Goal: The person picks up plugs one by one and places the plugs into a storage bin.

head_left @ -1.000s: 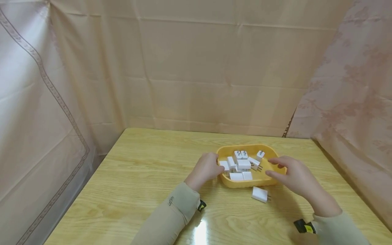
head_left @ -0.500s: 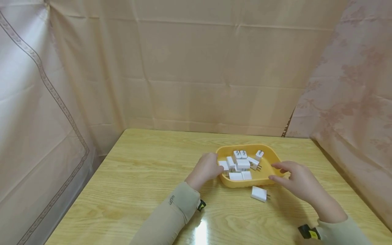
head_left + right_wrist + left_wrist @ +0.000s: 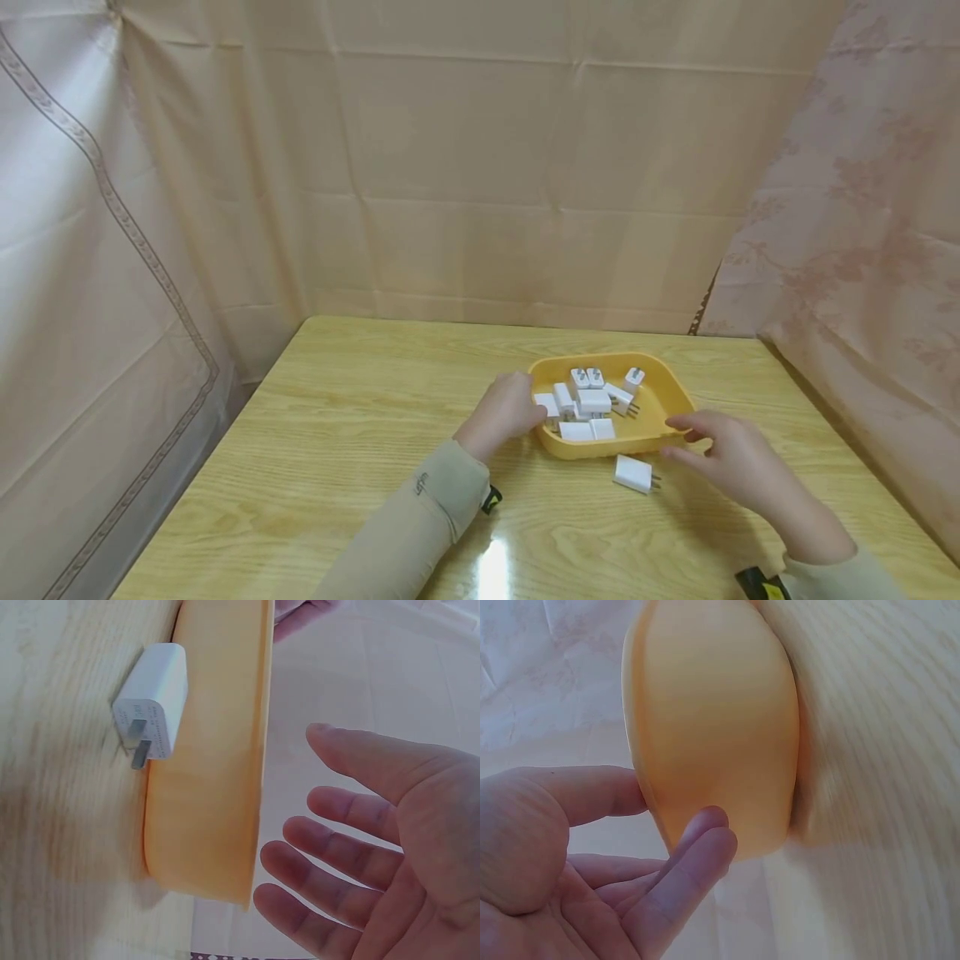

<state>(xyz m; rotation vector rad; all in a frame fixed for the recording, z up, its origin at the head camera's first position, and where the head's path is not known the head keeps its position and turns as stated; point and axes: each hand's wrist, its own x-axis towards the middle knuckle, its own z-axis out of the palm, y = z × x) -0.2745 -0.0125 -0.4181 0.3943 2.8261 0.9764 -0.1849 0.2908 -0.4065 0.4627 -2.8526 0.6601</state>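
A yellow plastic tray [image 3: 652,408] stands on the table, holding several white charger plugs [image 3: 594,402] heaped mostly in its left half. My left hand [image 3: 504,412] grips the tray's left end; in the left wrist view its thumb and fingers [image 3: 682,889] pinch the rim. Off the front right corner, my right hand [image 3: 731,454] hovers with spread, slightly bent fingers and nothing between them. One white charger plug [image 3: 633,473] lies on the table just in front of the tray, its metal prongs pointing right. The right wrist view shows this plug [image 3: 154,697] beside the tray wall [image 3: 214,772].
The wood-grain table [image 3: 375,433] extends left and in front of the tray. Beige cloth [image 3: 480,183] hangs behind it, and a patterned pink cloth [image 3: 870,233] hangs along the right side.
My right hand has drawn back from over the tray, moving right and towards me. The left hand keeps its grip on the tray. The loose plug has stayed put.
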